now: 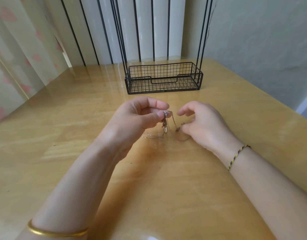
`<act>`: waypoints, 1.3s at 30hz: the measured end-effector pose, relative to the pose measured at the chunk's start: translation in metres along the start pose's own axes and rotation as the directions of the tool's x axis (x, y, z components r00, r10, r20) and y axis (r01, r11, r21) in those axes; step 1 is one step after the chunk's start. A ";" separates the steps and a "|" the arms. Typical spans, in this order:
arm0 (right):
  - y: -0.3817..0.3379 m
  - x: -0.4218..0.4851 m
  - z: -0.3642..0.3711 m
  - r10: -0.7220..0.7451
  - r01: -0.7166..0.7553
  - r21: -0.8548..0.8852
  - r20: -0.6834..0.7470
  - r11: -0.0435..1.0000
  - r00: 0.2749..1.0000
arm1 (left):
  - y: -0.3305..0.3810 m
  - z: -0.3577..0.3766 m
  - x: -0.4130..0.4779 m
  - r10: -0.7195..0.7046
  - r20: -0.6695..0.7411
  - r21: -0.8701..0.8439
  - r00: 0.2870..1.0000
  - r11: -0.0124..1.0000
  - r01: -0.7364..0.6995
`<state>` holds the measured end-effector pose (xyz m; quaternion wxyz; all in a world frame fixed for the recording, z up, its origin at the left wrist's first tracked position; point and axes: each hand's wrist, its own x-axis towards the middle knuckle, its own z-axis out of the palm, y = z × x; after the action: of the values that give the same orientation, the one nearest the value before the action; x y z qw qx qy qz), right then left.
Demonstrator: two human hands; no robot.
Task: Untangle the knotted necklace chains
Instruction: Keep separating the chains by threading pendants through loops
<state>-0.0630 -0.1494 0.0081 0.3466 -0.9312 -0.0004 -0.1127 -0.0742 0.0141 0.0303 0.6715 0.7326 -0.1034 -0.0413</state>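
Observation:
Thin gold necklace chains point(164, 128) hang in a small tangle above the middle of the wooden table point(62, 135). My left hand point(140, 116) pinches a small sparkly pendant point(165, 113) between thumb and forefinger, with the tangle dangling below it. My right hand point(201, 122) pinches another strand of chain point(179, 128) low down near the tabletop, its forefinger raised and free. A loose length of chain point(148, 135) trails on the table under my left hand. The links are too fine to tell how they cross.
A black wire basket point(164, 77) with tall wire uprights stands at the back of the table, just beyond my hands. A curtain hangs at the left and a wall at the right. The table's right edge runs diagonally close to my right arm.

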 end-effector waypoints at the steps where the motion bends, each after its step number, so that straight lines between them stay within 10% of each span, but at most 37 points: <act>1: -0.001 0.000 -0.001 -0.033 0.034 0.027 -0.025 0.999 0.999 | 0.000 0.000 0.000 0.016 0.002 0.000 1.000 1.000 -0.016; 7: -0.018 -0.007 -0.009 -0.018 -0.094 0.613 0.173 0.784 0.985 | -0.001 0.001 0.000 0.166 -0.049 0.069 0.985 0.984 -0.162; 30: -0.015 -0.005 -0.008 -0.198 0.179 0.439 -0.002 0.881 0.980 | -0.001 0.004 0.002 0.343 -0.175 0.360 0.923 0.895 -0.264; 39: -0.018 -0.006 -0.003 -0.232 0.248 0.424 -0.090 0.871 0.969 | 0.000 0.002 0.002 0.281 -0.179 0.225 0.943 0.945 -0.239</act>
<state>-0.0709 -0.1375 0.0203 0.5273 -0.8218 -0.1343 -0.1690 -0.0726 0.0113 0.0304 0.6012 0.7763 -0.1321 0.1359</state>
